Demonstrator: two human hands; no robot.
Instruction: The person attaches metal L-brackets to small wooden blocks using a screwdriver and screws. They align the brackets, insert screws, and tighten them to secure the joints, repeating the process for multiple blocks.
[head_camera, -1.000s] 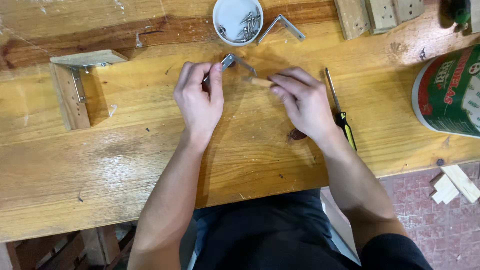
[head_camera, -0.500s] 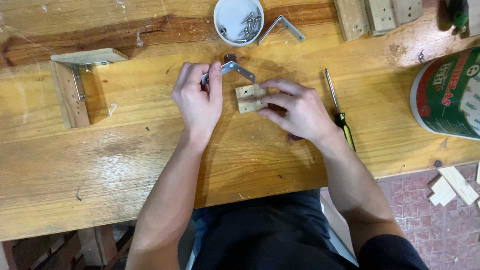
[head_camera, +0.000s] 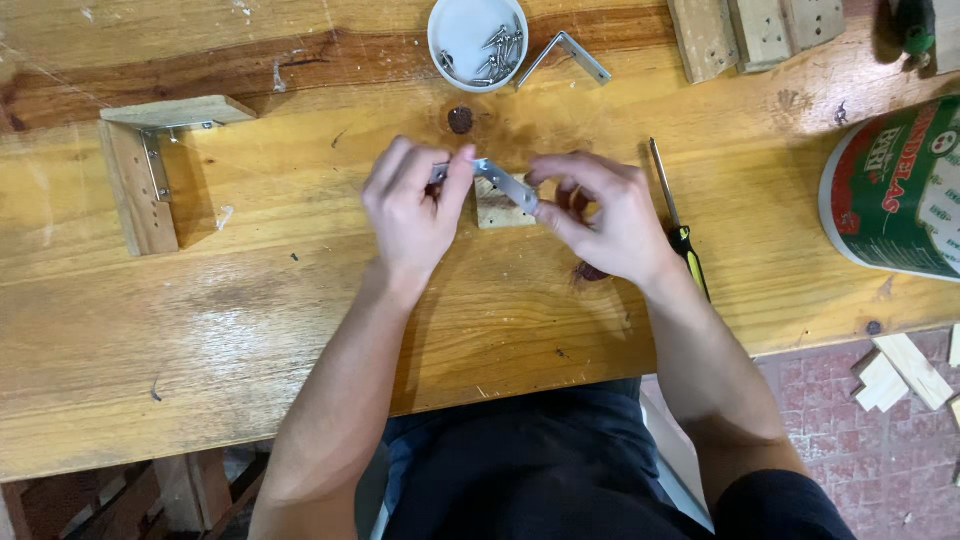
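A small metal angle bracket (head_camera: 497, 180) hangs just above the wooden bench (head_camera: 250, 300), pinched at both ends. My left hand (head_camera: 412, 210) grips its left end between thumb and fingers. My right hand (head_camera: 600, 215) pinches its right end. Directly under the bracket lies a small square wood block (head_camera: 497, 211), partly hidden by the bracket and my right thumb. A yellow-and-black screwdriver (head_camera: 680, 225) lies just right of my right hand, partly under the wrist.
A white round tub of screws (head_camera: 480, 40) and a second angle bracket (head_camera: 567, 55) sit at the back. An L-shaped joined pair of wood pieces (head_camera: 145, 165) stands at left. Wood strips (head_camera: 750, 30) lie at back right, a large round tin (head_camera: 900, 190) at right.
My right hand let go of the wood block, which now rests on the bench, and took the bracket's right end. Both hands hold the bracket over the block.
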